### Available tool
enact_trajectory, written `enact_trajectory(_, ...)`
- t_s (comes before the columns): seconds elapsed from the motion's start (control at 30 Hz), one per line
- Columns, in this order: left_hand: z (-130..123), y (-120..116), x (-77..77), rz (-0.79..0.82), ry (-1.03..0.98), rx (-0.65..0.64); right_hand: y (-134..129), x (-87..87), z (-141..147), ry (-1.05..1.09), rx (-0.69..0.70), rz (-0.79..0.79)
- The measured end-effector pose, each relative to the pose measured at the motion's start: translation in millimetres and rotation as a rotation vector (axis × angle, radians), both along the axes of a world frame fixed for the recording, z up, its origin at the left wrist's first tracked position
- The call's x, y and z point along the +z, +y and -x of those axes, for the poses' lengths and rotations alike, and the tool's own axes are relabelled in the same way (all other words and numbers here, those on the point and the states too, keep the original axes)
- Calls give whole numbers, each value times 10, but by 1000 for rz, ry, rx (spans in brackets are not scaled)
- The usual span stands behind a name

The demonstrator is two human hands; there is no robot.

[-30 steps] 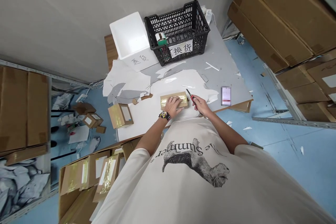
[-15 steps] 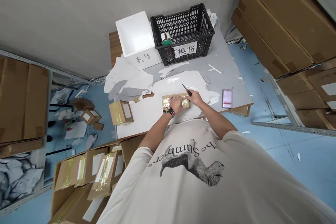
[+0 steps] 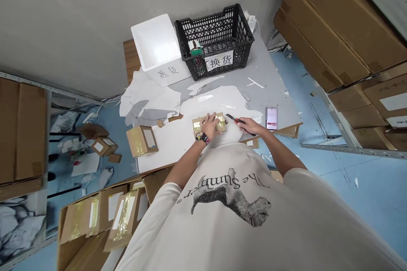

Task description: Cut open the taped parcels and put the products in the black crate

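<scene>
A small cardboard box [image 3: 221, 121] with shiny yellowish tape lies on white sheeting on the table, close to my body. My left hand [image 3: 209, 126] spans its top and grips it, a patterned band on the wrist. To the right, my right hand [image 3: 249, 125] is closed around a utility knife [image 3: 234, 118] with a red and black handle. The blade points up and left and is apart from the box. Some of the box's top is hidden beneath my left hand.
A second taped box [image 3: 142, 141] stands at the left. Behind are a white foam bin [image 3: 159, 46] and a black plastic crate [image 3: 214, 44] holding a small carton. A phone [image 3: 271, 118] lies at the right. An open carton [image 3: 68, 230] of boxes is at lower left.
My right hand has moved right, taking the utility knife off the box. My left hand stays on the box. The view has shifted slightly.
</scene>
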State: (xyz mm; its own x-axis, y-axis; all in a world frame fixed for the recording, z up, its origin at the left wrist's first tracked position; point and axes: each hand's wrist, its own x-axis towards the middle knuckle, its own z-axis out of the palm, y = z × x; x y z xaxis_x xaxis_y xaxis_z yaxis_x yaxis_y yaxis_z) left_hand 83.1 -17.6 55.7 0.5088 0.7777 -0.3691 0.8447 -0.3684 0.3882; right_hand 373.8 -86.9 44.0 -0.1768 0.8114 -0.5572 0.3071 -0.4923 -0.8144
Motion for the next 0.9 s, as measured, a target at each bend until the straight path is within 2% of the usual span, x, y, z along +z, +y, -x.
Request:
enact_trajectory(0.13, -14, -7, 53, 5, 15, -6, -20, 95, -32, -100, 165, 33)
enact_trajectory(0.43, -38, -19, 85, 19, 33, -9, 314, 310, 220, -476, 345, 53)
enact_trajectory(0.6, -13, -13, 52, 21, 10, -19, 291, 356, 163, -377, 369, 163)
enact_trajectory(0.73, 0, -11, 25, 18, -4, -11, 253, 359, 230, -310, 305, 159)
enact_trajectory(0.9, 56, 30, -17, 9, -36, -18, 137, 278, 216, -150, 209, 193)
